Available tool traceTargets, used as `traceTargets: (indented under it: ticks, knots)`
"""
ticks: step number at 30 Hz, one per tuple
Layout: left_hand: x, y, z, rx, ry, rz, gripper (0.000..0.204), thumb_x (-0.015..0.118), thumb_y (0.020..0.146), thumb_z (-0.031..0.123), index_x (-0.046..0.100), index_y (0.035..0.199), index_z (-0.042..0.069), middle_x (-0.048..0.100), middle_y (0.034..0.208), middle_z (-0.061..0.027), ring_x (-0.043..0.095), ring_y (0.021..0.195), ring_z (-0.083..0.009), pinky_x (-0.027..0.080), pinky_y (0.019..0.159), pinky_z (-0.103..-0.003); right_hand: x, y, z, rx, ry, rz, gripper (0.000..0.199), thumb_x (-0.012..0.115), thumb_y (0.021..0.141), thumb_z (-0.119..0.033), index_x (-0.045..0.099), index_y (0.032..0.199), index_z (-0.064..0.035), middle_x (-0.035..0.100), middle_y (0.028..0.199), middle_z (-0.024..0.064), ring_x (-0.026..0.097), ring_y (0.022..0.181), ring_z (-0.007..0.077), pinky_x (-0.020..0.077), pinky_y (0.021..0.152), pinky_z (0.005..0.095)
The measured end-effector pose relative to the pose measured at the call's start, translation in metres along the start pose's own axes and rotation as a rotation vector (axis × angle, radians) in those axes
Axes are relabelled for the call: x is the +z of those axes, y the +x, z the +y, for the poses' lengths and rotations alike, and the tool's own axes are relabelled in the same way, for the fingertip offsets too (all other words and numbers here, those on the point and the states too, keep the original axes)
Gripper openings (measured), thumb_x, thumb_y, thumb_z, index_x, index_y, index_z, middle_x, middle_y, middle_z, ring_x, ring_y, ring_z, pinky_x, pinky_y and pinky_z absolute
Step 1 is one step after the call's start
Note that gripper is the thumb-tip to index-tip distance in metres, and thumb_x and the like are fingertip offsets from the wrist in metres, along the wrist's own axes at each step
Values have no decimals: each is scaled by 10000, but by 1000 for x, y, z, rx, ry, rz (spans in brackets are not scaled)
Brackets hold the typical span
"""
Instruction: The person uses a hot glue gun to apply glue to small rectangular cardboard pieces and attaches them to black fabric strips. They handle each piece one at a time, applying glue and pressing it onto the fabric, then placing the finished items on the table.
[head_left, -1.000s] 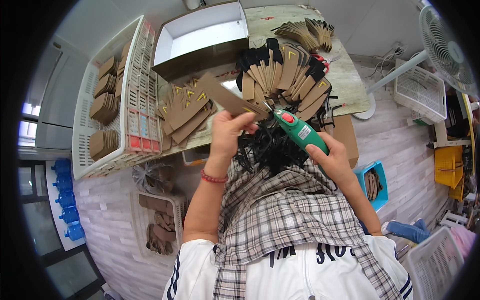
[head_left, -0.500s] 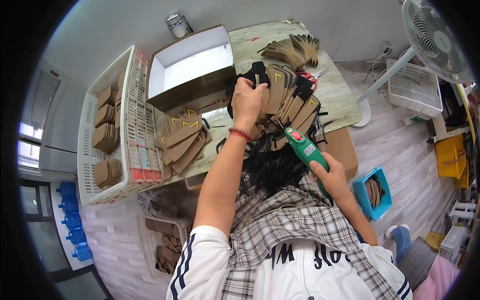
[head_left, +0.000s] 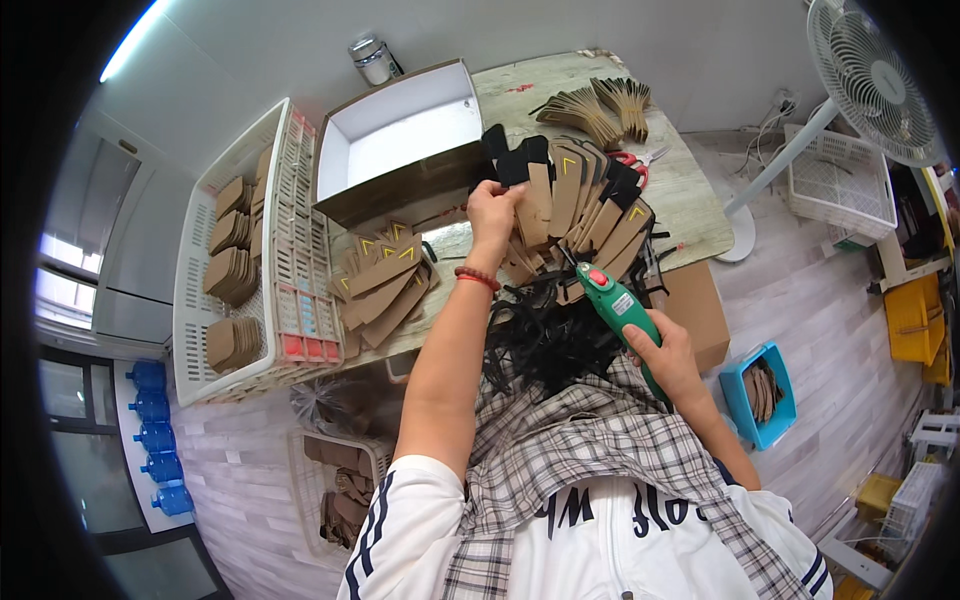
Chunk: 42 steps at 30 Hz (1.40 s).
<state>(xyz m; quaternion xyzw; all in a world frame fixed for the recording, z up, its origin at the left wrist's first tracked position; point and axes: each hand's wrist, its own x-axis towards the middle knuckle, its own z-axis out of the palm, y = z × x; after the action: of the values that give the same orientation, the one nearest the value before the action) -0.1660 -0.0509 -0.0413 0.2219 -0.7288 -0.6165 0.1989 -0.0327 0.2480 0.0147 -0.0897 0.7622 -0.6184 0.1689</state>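
My right hand [head_left: 662, 348] is wrapped round a green hand-held electric cutter [head_left: 618, 305] with a red button. Its thin dark tip points at the near edge of a fanned pile of flat tan pieces [head_left: 568, 185], some with black ends or yellow arrow marks. At the left of that pile, my left hand [head_left: 492, 218] has its thumb and fingers closed on a tan piece with a black end [head_left: 535, 165]. A tangle of black strips [head_left: 550, 340] lies below both hands, over my lap and the table edge.
Left of the pile stand an open box [head_left: 400, 130] and a white basket [head_left: 290, 240] of tan stacks. Loose tan pieces [head_left: 385, 285] lie nearer me. Red-handled scissors [head_left: 640, 160] and more bundles [head_left: 595, 110] are behind. A blue bin [head_left: 757, 395] and fan [head_left: 880, 85] stand right.
The whole view has shifted slightly. My left hand has moved a little lower against the pile, and more of the black-ended pieces shows above it. The cutter stays in my right hand.
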Motion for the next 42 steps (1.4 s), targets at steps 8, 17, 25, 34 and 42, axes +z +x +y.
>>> traceTargets:
  ticks: [8, 17, 25, 34, 42]
  knots:
    - [0, -14, 17, -275, 376, 233, 1004, 846, 614, 420, 347, 1341, -61, 366, 1384, -263, 373, 1299, -377, 322, 1075, -433, -8, -4, 10, 36, 76, 37, 288, 666, 888, -245, 614, 1002, 14, 581, 686, 16, 529, 559, 68, 429, 508, 234]
    - [-13, 39, 13, -450, 273, -135, 945, 846, 606, 289, 371, 1299, -144, 370, 1381, -276, 407, 1244, -418, 338, 1034, -506, -11, -6, 17, 7, 85, 58, 302, 667, 889, -256, 619, 1006, 18, 586, 679, 23, 532, 548, 75, 435, 510, 239]
    - [3, 19, 38, -258, 357, 21, 757, 838, 565, 131, 449, 1170, -106, 543, 1199, -263, 532, 1141, -358, 403, 985, -415, -19, -7, 20, 11, 71, 91, 311, 671, 885, -261, 620, 1009, 20, 588, 676, 26, 532, 545, 78, 435, 509, 242]
    - [0, 20, 36, -237, 224, 27, 593, 820, 557, 65, 469, 1005, -100, 579, 984, -202, 596, 881, -287, 506, 783, -417, -17, -11, 16, -3, 99, 96, 311, 678, 881, -264, 622, 1005, 15, 592, 672, 26, 528, 550, 74, 430, 511, 241]
    - [-6, 27, 18, -225, 88, -35, 698, 782, 601, -18, 393, 1172, -115, 559, 1054, -224, 601, 920, -298, 538, 769, -419, -11, 21, 5, -10, 2, 134, 349, 660, 879, -327, 632, 965, 10, 600, 664, 31, 557, 556, 88, 447, 524, 254]
